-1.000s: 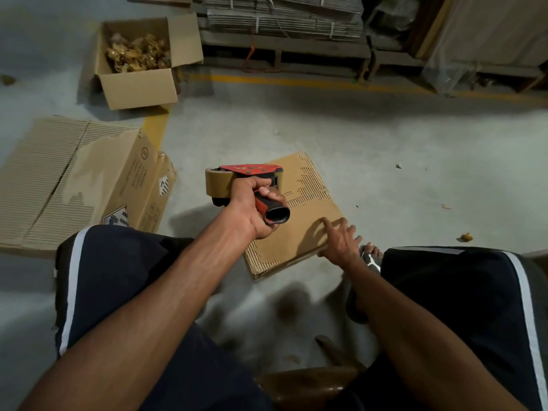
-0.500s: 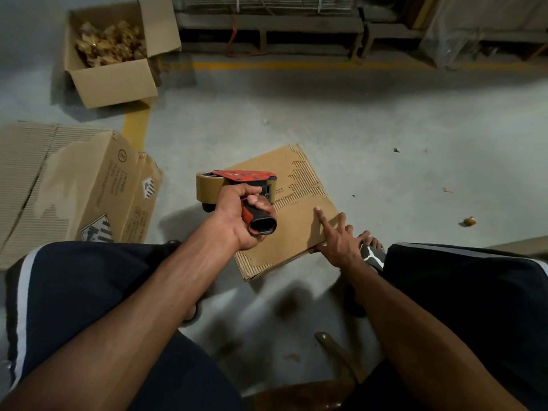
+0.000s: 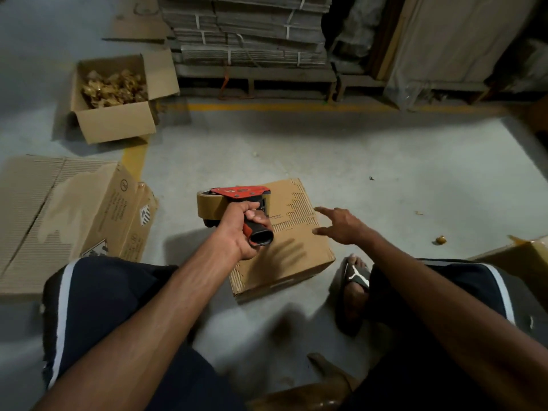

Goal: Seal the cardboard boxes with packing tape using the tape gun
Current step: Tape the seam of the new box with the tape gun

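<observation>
A small closed cardboard box (image 3: 299, 256) sits on the concrete floor between my knees. My left hand (image 3: 240, 229) grips the black handle of a red tape gun (image 3: 237, 200) loaded with a brown tape roll, held just above the box's left side. My right hand (image 3: 341, 225) hovers over the box's right edge with its fingers spread, not touching anything. The gun and my left hand hide part of the box top.
Flattened cartons (image 3: 59, 215) lie at my left. An open box (image 3: 115, 96) of brown scraps stands at the far left. Strapped cardboard bundles on a pallet (image 3: 252, 40) fill the back. Another carton's corner (image 3: 522, 256) shows at the right, beside my sandalled foot (image 3: 355, 277).
My right hand has lifted off the box's near right edge and now hovers with spread fingers. The tape gun stays in my left hand's grip over the box. My view has tilted upward.
</observation>
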The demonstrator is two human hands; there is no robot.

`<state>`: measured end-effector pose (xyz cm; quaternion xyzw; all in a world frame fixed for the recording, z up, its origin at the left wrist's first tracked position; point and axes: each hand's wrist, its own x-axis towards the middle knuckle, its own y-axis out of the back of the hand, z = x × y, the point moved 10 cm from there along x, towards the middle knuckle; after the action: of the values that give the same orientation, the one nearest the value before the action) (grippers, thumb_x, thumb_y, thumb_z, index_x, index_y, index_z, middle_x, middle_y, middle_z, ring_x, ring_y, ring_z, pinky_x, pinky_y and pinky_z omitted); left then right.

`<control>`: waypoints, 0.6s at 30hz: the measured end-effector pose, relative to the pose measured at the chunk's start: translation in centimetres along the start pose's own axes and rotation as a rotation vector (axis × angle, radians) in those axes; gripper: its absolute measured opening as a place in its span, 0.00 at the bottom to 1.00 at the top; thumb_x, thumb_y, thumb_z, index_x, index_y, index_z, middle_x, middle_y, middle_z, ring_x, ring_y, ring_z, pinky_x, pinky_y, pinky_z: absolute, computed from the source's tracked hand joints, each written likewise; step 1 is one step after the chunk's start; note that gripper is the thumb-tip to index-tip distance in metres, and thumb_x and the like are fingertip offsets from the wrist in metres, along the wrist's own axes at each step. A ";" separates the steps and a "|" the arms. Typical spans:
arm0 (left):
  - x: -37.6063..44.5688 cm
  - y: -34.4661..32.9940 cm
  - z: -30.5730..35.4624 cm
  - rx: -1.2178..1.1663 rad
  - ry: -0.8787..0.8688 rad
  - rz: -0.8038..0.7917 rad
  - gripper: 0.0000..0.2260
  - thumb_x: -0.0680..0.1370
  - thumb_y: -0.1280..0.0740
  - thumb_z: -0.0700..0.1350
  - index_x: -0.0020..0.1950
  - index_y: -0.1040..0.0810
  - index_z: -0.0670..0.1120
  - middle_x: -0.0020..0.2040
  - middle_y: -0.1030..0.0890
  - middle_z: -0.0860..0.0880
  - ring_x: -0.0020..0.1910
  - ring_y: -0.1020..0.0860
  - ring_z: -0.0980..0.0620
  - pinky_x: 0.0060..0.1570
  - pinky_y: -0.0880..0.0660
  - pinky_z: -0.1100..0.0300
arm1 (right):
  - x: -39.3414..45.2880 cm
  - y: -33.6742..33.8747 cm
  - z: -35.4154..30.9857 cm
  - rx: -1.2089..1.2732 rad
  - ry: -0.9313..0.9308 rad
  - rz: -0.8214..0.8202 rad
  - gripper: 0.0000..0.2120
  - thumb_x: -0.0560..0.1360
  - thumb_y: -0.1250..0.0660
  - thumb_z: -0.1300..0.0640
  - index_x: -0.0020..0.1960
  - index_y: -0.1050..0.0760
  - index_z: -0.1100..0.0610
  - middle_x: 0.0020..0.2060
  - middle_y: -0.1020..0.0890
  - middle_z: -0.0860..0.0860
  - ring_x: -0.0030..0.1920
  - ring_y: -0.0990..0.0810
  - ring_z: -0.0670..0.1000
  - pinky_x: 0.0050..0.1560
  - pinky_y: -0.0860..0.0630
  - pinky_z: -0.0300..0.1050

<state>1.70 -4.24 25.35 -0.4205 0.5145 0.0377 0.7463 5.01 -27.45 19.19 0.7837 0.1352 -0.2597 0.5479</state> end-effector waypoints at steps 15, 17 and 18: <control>0.5 -4.4 -1.9 0.225 0.110 -0.316 0.13 0.76 0.34 0.43 0.34 0.34 0.47 0.24 0.34 0.55 0.20 0.36 0.58 0.23 0.33 0.64 | -7.9 7.8 -6.5 0.769 0.278 0.371 0.14 0.84 0.36 0.49 0.69 0.23 0.46 0.61 0.17 0.46 0.57 0.17 0.48 0.48 0.24 0.40; 0.9 -4.4 -2.1 0.171 0.132 -0.322 0.13 0.76 0.36 0.42 0.34 0.34 0.47 0.23 0.35 0.55 0.19 0.36 0.58 0.21 0.33 0.63 | -7.2 6.9 -6.7 0.856 0.284 0.320 0.17 0.85 0.36 0.51 0.73 0.26 0.44 0.65 0.20 0.45 0.59 0.18 0.46 0.49 0.24 0.43; 1.2 -4.5 -2.2 0.150 0.143 -0.323 0.12 0.77 0.36 0.41 0.34 0.35 0.47 0.23 0.36 0.55 0.19 0.36 0.58 0.20 0.33 0.63 | -6.9 6.3 -6.7 0.910 0.272 0.287 0.19 0.85 0.37 0.52 0.75 0.29 0.43 0.68 0.22 0.44 0.61 0.20 0.47 0.51 0.23 0.46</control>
<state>2.85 -9.04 26.84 -0.4425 0.4934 -0.1513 0.7334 4.21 -22.99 29.79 0.9808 -0.0309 -0.1100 0.1577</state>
